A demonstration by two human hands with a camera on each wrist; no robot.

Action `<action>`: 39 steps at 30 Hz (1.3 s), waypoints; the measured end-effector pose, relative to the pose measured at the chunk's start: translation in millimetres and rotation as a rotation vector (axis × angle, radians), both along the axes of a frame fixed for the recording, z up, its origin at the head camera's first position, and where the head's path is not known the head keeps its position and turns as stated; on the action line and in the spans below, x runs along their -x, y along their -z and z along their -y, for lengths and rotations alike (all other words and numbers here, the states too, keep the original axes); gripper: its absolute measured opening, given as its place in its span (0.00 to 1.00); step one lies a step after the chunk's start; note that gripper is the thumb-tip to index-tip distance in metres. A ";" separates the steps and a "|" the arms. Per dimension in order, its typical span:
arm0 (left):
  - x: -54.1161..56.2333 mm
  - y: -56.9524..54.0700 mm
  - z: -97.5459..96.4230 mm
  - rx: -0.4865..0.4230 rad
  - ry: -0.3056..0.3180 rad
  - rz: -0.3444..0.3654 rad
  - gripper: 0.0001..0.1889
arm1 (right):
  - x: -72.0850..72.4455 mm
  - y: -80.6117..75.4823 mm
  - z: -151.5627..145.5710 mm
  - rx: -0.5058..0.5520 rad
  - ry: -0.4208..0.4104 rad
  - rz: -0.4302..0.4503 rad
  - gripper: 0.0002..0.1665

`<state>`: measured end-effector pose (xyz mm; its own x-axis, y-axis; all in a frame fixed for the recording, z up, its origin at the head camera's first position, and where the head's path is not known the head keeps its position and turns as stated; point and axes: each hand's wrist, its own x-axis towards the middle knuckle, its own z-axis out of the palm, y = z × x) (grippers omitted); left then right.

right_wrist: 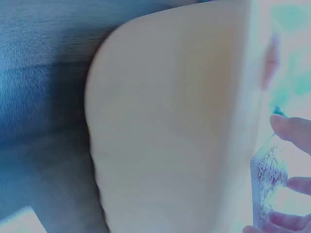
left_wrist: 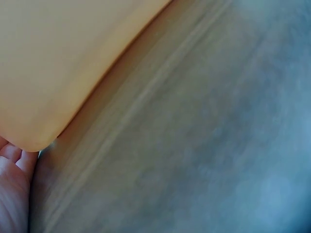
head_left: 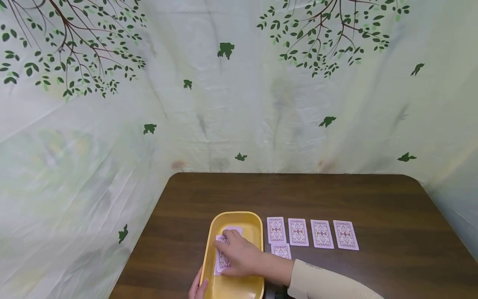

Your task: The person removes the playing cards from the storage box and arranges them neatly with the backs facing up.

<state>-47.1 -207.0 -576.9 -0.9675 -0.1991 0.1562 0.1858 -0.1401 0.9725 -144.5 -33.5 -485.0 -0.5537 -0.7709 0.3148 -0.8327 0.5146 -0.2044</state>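
A yellow tray (head_left: 239, 286) lies on the table, its side also seen in the left wrist view. Inside it is a stack of playing cards (head_left: 223, 262), backs up, with another card (head_left: 234, 229) showing at its far end. My right hand (head_left: 243, 254) reaches into the tray and holds the stack by its edges; the right wrist view shows fingers around the stack (right_wrist: 269, 182). At the tray's near left side, my left hand (head_left: 198, 286) grips the wall. Only part of that hand (left_wrist: 14, 189) appears in the left wrist view.
Right of the tray, several face-down cards (head_left: 298, 231) form a row on the brown table (head_left: 231, 191). One more card (head_left: 281, 250) lies below the row's left end, partly hidden by my right forearm. A leaf-printed cloth (head_left: 231, 104) hangs behind the table.
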 end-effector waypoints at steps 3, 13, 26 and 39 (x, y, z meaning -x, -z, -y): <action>0.6 -1.9 0.8 0.019 -0.003 0.003 0.26 | 0.4 -18.4 -13.0 0.060 -0.059 -0.004 0.44; -1.1 -2.4 -1.0 0.022 0.013 -0.014 0.27 | 2.3 -43.2 -63.1 0.168 -0.078 0.009 0.44; 0.2 -3.6 -2.8 0.009 0.000 -0.010 0.28 | -11.7 5.2 -154.6 0.202 0.227 0.131 0.49; 0.8 -2.0 -0.9 0.008 -0.006 0.010 0.23 | -42.4 55.2 -190.6 0.152 0.281 0.141 0.49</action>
